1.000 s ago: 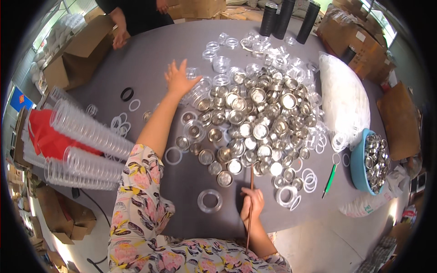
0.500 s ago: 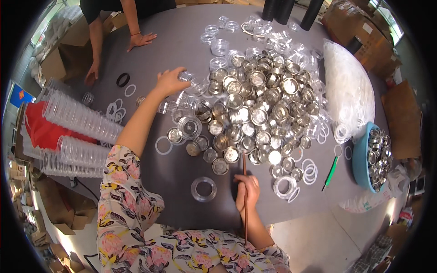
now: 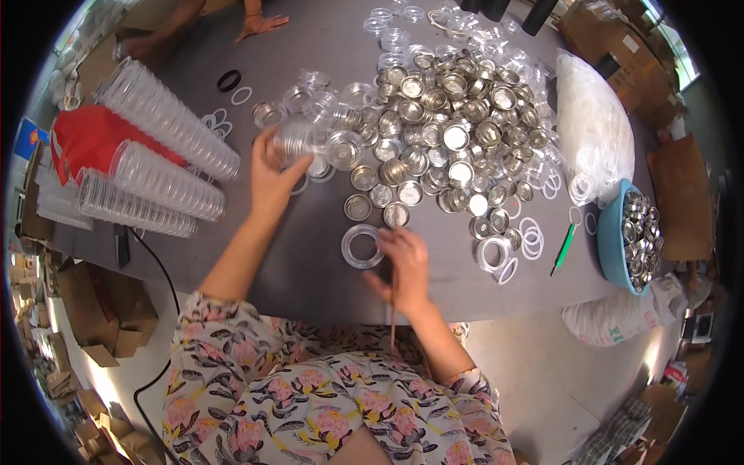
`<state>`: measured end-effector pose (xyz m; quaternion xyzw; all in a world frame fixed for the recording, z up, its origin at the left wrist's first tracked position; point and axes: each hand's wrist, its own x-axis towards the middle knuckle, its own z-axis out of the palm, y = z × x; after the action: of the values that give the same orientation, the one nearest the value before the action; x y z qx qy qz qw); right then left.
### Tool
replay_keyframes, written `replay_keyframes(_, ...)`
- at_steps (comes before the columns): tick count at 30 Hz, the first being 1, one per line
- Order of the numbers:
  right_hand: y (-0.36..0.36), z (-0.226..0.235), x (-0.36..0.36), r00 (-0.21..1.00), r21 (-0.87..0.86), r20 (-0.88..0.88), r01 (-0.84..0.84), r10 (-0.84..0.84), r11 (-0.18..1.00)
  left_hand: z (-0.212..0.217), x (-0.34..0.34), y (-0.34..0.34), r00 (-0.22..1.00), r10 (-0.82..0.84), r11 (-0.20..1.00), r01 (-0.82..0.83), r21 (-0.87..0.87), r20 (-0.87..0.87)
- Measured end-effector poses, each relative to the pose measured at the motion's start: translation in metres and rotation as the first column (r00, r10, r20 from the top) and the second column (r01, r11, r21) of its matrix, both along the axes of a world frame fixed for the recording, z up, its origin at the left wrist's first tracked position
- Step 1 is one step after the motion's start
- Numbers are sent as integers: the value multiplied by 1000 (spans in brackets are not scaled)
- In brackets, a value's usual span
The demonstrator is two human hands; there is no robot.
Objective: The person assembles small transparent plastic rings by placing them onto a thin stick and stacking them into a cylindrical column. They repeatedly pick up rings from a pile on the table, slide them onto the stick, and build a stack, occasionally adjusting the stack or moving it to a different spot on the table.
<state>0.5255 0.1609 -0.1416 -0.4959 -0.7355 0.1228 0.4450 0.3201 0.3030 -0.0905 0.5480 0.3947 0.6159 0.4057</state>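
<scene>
My left hand is curved round a short stack of clear round plastic pieces, blurred by motion. A thin brown stick is tucked in my right hand, its lower end pointing toward me. The thumb and fingers of that hand spread by the right edge of a thick clear plastic ring lying on the table; the blur hides whether they touch it. Just beyond lie loose round metal cups, at the near edge of a large heap of metal cups mixed with clear pieces.
Tall stacks of clear cups and a red cloth stand at the left. On the right are a bulging white bag, a blue basin of metal cups and a green-handled tool. Another person's hand rests at the far edge.
My left hand has come back toward me from the heap's left side with the clear pieces. My right hand has spread its fingers by the thick clear ring. The view has shifted.
</scene>
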Motion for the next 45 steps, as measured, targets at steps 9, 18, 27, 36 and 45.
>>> replay_keyframes(9,-18,-5,-24,983,-18,182,-27,30,999,-50,-34,-101,848,-62,970,-72,-230,-527)
replay_keyframes(18,-30,4,-12,961,-34,272,-43,50,998,-28,-27,-97,739,-204,973,79,-218,-642)
replay_keyframes(27,-24,23,-27,980,-83,190,-46,61,995,-35,-28,-103,877,-145,965,23,-262,-457)
replay_keyframes(36,-15,20,-34,975,-166,209,-44,78,985,-44,-57,-86,992,18,914,-66,-400,-123)
replay_keyframes(45,-16,9,-10,982,-86,184,67,-51,994,-45,-57,-58,611,-16,989,-106,-101,-792)
